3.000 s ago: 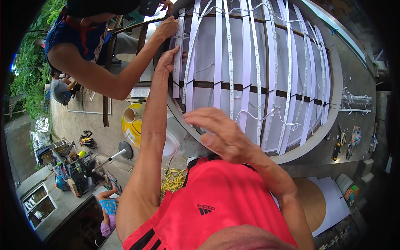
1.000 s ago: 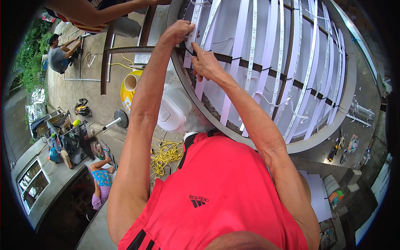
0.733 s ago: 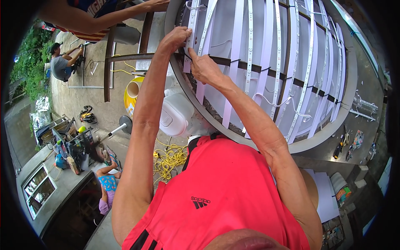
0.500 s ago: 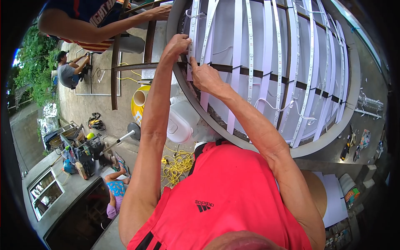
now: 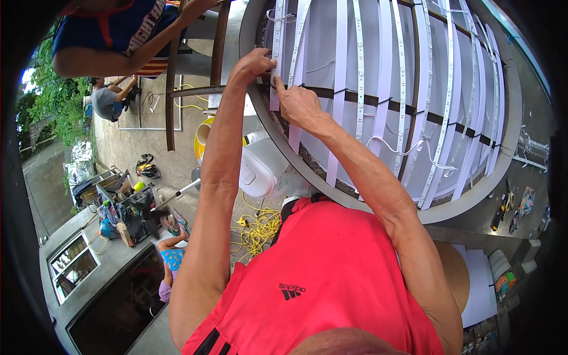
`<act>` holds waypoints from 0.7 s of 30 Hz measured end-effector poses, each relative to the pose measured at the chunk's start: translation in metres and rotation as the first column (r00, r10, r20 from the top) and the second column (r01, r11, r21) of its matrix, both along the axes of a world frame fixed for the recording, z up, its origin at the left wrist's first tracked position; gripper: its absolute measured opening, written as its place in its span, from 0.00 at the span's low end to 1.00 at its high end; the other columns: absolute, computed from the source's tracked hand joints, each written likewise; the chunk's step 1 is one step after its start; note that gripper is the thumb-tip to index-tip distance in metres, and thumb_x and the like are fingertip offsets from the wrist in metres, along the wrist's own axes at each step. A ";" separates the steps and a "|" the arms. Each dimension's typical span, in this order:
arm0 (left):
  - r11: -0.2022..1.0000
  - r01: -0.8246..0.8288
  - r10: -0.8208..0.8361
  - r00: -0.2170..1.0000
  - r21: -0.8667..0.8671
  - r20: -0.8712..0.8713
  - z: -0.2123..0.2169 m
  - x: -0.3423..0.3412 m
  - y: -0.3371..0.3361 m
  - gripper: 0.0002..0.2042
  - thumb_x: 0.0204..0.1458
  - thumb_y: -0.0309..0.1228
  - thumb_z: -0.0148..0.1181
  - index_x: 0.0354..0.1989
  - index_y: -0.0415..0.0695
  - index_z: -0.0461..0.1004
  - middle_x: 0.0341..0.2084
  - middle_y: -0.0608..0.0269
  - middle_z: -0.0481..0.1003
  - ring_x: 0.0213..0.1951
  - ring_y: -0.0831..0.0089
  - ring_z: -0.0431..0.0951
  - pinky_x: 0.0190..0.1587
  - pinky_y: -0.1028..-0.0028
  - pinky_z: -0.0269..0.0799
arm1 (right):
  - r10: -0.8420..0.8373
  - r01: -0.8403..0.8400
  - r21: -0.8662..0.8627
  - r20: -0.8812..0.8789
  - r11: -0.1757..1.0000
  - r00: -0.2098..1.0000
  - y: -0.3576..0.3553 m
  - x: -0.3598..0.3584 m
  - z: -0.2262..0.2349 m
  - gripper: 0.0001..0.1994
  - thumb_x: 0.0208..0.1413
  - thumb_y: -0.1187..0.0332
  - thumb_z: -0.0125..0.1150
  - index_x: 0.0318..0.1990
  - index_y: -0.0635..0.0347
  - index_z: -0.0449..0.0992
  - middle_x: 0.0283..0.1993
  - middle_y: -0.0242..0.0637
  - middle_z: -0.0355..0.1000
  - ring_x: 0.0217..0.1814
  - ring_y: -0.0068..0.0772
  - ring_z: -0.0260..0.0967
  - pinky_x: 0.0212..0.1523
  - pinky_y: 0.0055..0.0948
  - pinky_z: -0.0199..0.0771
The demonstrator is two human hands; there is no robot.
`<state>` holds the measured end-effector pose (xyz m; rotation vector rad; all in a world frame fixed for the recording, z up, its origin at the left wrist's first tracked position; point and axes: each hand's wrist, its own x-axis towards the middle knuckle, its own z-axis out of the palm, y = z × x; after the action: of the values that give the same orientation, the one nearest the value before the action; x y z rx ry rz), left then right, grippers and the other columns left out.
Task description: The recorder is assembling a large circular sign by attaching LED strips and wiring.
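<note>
Head view, upper centre: left hand pinches a light strip; right hand points against it, grip unclear. Seemingly positioning; next move calls for steadiness.

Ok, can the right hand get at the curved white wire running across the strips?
Probably yes: the white wire lies uncovered, just beside the right forearm, with nothing seen in the way. The right hand is at the leftmost light strip, so would have to leave it.
</note>
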<state>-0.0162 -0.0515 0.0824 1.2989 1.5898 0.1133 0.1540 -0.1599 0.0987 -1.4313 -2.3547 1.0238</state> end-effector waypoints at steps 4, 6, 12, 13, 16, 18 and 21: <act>0.993 -0.087 0.092 0.994 -0.076 0.058 0.000 0.002 -0.003 0.17 0.57 0.30 0.54 0.52 0.34 0.68 0.37 0.56 0.76 0.34 0.68 0.77 0.37 0.70 0.74 | -0.003 0.003 -0.027 0.007 1.000 1.000 -0.001 0.001 -0.002 0.31 0.46 0.76 0.51 0.62 0.74 0.57 0.31 0.54 0.75 0.35 0.53 0.76 0.34 0.45 0.76; 0.977 -0.147 0.173 0.970 -0.155 0.172 -0.001 0.000 -0.004 0.16 0.58 0.29 0.53 0.52 0.35 0.68 0.38 0.56 0.75 0.36 0.67 0.77 0.37 0.69 0.74 | -0.001 0.001 -0.013 -0.003 1.000 1.000 -0.004 0.000 -0.002 0.31 0.47 0.76 0.51 0.62 0.74 0.57 0.32 0.54 0.75 0.35 0.53 0.76 0.34 0.46 0.76; 0.986 -0.079 0.095 0.990 -0.144 0.104 0.000 0.005 -0.005 0.14 0.58 0.30 0.52 0.48 0.33 0.70 0.38 0.57 0.75 0.37 0.67 0.76 0.40 0.68 0.74 | -0.012 0.011 -0.030 -0.021 0.999 1.000 -0.006 0.002 -0.005 0.32 0.46 0.75 0.52 0.63 0.74 0.56 0.31 0.54 0.75 0.34 0.53 0.76 0.34 0.46 0.76; 0.986 -0.078 0.093 0.990 -0.147 0.102 0.000 0.005 -0.005 0.14 0.58 0.30 0.52 0.48 0.33 0.70 0.38 0.57 0.75 0.37 0.67 0.76 0.40 0.68 0.74 | -0.013 0.012 -0.032 -0.023 0.999 1.000 -0.006 0.002 -0.005 0.32 0.46 0.75 0.52 0.63 0.74 0.56 0.31 0.54 0.75 0.34 0.53 0.76 0.34 0.46 0.76; 0.990 -0.048 0.059 0.995 -0.133 0.077 0.004 0.012 -0.003 0.14 0.58 0.30 0.53 0.47 0.32 0.72 0.37 0.57 0.75 0.37 0.68 0.76 0.42 0.68 0.73 | -0.041 0.038 -0.077 -0.038 0.996 0.998 -0.005 0.007 -0.003 0.32 0.46 0.74 0.53 0.63 0.72 0.56 0.31 0.55 0.75 0.34 0.54 0.76 0.35 0.47 0.76; 0.992 -0.065 0.078 0.989 -0.109 0.122 0.001 0.006 -0.007 0.15 0.58 0.30 0.53 0.47 0.32 0.72 0.36 0.57 0.75 0.37 0.68 0.76 0.42 0.68 0.73 | -0.060 0.050 -0.109 -0.087 0.993 0.994 -0.009 0.009 0.001 0.30 0.47 0.73 0.52 0.61 0.71 0.58 0.31 0.55 0.74 0.34 0.56 0.75 0.35 0.49 0.75; 0.987 -0.158 0.161 0.974 -0.032 0.160 -0.001 0.006 -0.016 0.17 0.57 0.31 0.53 0.51 0.30 0.70 0.37 0.57 0.75 0.38 0.68 0.76 0.43 0.68 0.73 | -0.082 0.058 -0.181 -0.131 0.982 0.988 -0.016 0.021 0.007 0.24 0.49 0.72 0.51 0.56 0.70 0.63 0.28 0.57 0.73 0.34 0.60 0.74 0.35 0.51 0.74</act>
<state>-0.0106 -0.0678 0.0813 1.1168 1.5495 0.2954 0.1747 -0.1757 0.1056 -1.4400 -2.1471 1.2957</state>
